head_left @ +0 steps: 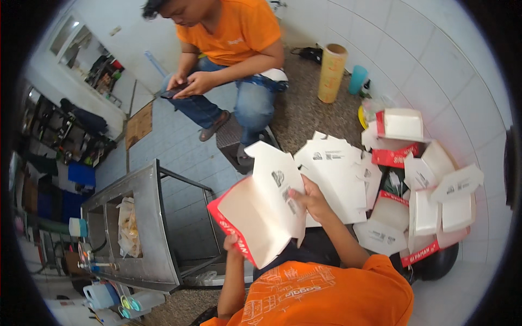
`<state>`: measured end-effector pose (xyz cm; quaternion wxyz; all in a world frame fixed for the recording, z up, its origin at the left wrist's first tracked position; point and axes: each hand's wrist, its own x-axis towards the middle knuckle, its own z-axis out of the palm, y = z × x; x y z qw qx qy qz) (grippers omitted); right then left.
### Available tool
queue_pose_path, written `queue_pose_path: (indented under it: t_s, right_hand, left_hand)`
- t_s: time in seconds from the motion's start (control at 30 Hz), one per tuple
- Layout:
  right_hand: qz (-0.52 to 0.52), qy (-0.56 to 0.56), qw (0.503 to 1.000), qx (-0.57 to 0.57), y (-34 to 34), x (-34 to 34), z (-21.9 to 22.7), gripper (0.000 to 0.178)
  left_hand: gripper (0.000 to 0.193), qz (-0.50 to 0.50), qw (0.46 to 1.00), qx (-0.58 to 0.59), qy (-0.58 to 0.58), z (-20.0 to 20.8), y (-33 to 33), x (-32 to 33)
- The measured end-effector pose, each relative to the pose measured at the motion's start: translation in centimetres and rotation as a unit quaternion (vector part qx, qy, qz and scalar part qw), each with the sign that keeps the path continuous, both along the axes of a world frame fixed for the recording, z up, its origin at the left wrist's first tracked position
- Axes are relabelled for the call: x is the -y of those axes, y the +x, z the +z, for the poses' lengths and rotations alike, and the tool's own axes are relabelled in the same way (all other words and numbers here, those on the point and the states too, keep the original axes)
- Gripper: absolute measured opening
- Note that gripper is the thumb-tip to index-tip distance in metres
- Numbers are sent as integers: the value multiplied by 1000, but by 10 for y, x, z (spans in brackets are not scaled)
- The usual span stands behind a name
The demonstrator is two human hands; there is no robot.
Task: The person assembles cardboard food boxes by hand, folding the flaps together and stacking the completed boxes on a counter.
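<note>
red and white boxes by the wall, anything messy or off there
Yes, a little: the folded boxes lie in a jumbled heap by the tiled wall, tilted and facing different ways, some with lids open, while the flat cartons beside them lie overlapped. No spill or clear tear shows.

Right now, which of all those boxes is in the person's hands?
The part-folded red-and-white box between the left hand and right hand. Other boxes sit piled by the tiled wall, and flat white cartons lie stacked near the right hand.
</note>
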<state>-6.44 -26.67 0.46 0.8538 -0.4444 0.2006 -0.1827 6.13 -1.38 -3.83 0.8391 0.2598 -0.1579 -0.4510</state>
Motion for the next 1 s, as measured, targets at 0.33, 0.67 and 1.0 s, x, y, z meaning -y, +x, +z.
queue_pose_path:
  t_s: [0.33, 0.67, 1.0]
  right_hand:
    - [-624, -287, 724, 57, -211, 155, -10, 54]
    - [-584, -190, 772, 166, -246, 115, 56, 66]
    - [-417, -530, 697, -245, -137, 81, 11, 49]
  left_hand:
    - [76, -214, 688, 676, 155, -23, -79, 171]
    - [14, -138, 585, 773, 204, -60, -98, 210]
    - [40, -42, 829, 521, 199, 1, -48, 242]
